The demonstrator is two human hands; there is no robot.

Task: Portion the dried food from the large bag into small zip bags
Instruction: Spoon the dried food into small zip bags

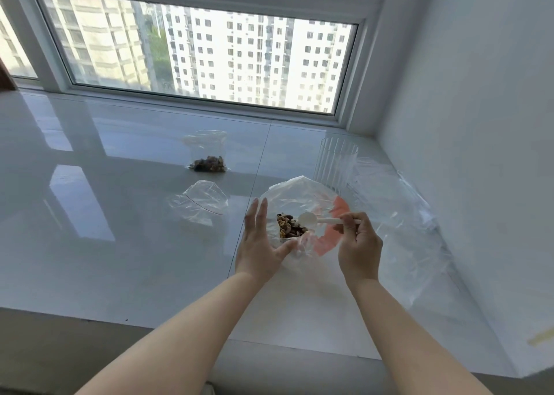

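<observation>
The large clear bag (302,193) with an orange patch lies open on the white sill, and a small heap of dried nuts and fruit (289,225) shows inside it. My left hand (260,241) has straight fingers along the bag's left rim, its thumb pressing the near edge. My right hand (358,244) pinches the handle of a white plastic spoon (311,219), whose bowl hovers over the food. A small zip bag (208,154) holding dried food lies farther back. An empty small zip bag (199,204) lies open to the left.
A ribbed clear cup (337,163) stands behind the large bag. Several clear plastic bags (404,214) are piled at the right against the white wall (479,124). The window (195,49) closes the back; the sill's front edge (120,319) runs below my arms.
</observation>
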